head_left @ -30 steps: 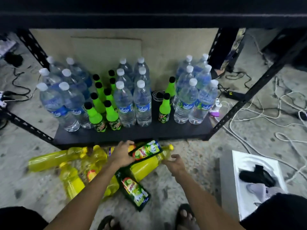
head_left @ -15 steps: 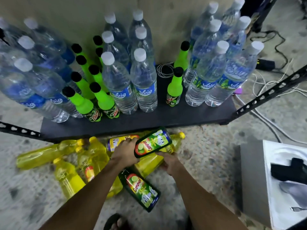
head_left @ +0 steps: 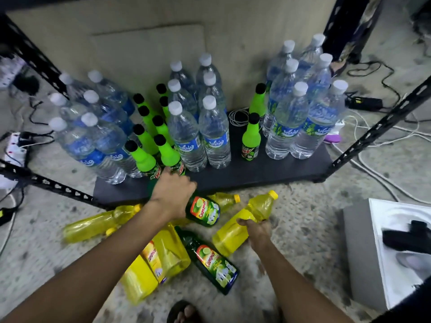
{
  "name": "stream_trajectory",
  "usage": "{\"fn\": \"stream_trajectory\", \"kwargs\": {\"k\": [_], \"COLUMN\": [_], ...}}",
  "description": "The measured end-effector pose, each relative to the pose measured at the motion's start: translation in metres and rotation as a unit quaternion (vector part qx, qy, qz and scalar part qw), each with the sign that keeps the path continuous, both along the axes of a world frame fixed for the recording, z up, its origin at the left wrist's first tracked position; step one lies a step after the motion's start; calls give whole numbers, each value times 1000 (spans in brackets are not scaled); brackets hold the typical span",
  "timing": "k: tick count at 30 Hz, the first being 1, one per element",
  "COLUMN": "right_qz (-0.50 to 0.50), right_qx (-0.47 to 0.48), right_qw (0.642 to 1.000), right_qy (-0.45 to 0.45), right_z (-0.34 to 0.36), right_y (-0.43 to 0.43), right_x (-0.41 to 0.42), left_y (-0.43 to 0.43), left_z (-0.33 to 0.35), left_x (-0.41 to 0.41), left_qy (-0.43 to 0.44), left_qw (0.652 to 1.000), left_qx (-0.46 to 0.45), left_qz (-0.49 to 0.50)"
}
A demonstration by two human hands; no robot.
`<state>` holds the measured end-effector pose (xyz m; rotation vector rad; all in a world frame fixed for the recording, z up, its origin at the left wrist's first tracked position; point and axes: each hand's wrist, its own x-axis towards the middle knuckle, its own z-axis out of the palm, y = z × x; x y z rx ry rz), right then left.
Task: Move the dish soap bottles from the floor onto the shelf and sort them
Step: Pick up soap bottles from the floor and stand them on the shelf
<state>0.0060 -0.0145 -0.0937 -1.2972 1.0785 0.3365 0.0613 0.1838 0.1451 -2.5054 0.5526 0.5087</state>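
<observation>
My left hand [head_left: 172, 194] grips a dark green dish soap bottle [head_left: 203, 210] by its top, lifted just in front of the black shelf board [head_left: 268, 170]. A yellow dish soap bottle [head_left: 245, 222] is held at its middle by my right hand [head_left: 256, 231], tilted with its cap up and to the right. On the floor lie another green soap bottle [head_left: 211, 256] and several yellow ones [head_left: 93, 223], some partly hidden under my left forearm.
The shelf holds clear water bottles [head_left: 213, 134] and neon green soda bottles [head_left: 250, 138], with bare board at the front right. Black shelf posts [head_left: 382, 122] stand at both sides. Cables [head_left: 377, 145] cover the floor at right. A grey box [head_left: 363, 248] stands at right.
My left hand has lifted the green bottle toward the shelf's front edge. My right hand has closed on the yellow bottle and raised it off the pile.
</observation>
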Motion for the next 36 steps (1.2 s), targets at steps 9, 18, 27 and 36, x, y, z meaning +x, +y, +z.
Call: {"fn": "stream_trajectory", "kwargs": {"k": [9, 18, 27, 36], "right_qz": [163, 184, 215, 222], "right_qx": [-291, -316, -317, -311], "right_qw": [933, 919, 911, 915], "right_qy": [-137, -145, -152, -126], "right_z": [83, 83, 85, 72], "right_y": [-47, -72, -77, -82], "right_x": [-44, -71, -72, -69], "left_y": [-23, -73, -37, -54], "left_z": [-66, -104, -144, -178], "left_x": [-74, -91, -190, -122], "left_qy": [-3, -15, -53, -31], "left_qw": [985, 947, 814, 607], "left_qx": [71, 147, -491, -610], "left_qz": [-156, -284, 306, 509]}}
